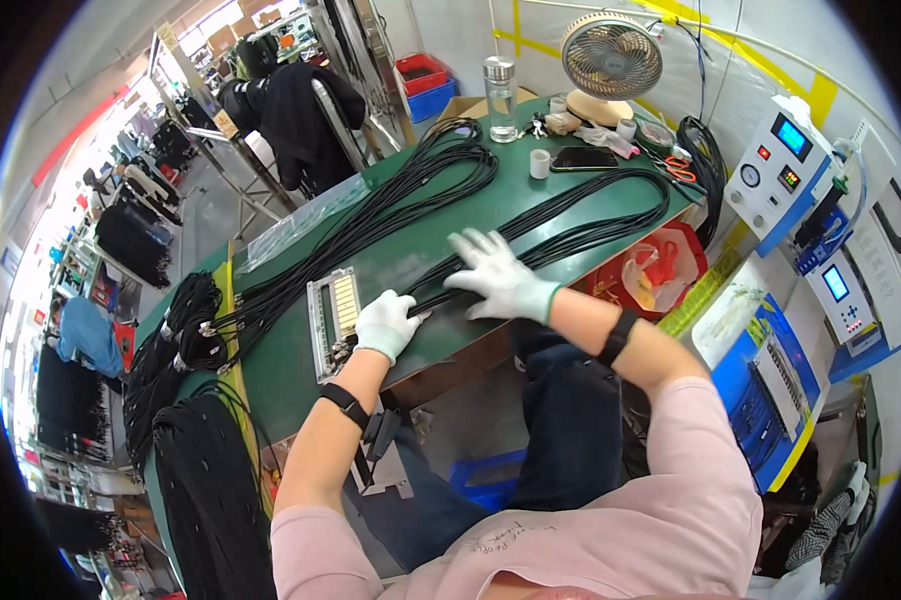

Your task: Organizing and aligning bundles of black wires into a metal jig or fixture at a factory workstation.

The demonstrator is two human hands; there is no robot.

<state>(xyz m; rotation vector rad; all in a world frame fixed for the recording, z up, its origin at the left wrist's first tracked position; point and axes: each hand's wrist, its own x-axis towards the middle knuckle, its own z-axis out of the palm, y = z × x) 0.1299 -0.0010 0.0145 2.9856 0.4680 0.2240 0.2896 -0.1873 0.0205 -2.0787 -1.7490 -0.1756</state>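
Had the near end of the black cables (592, 233) closed in the curled fingers of the left hand (390, 325), low over the front of the green table (385, 268). Had the right hand (500, 279) open above the same cables, fingers spread wide, palm down, gripping nothing; could not tell contact from hovering there. Wore white gloves on both. Stretched the cables from the left hand, beneath the right, to a rounded bend near the table's right end.

Had a fixture (344, 299) with pale yellow blocks just left of the left hand. Had a second bundle (355, 232) slanting beyond the fixture, and a clear bag (295, 232) along the far edge.

Past the bend, had a phone (584, 158), a small white cup (539, 164), a bottle (500, 98), a fan (611, 58) and orange-handled scissors (678, 168). Had a red bin (607, 278) beside the table on the right, near a white-and-blue machine (778, 165). At far left, had more black cords (205, 470) heaped beyond yellow tape (234, 385).
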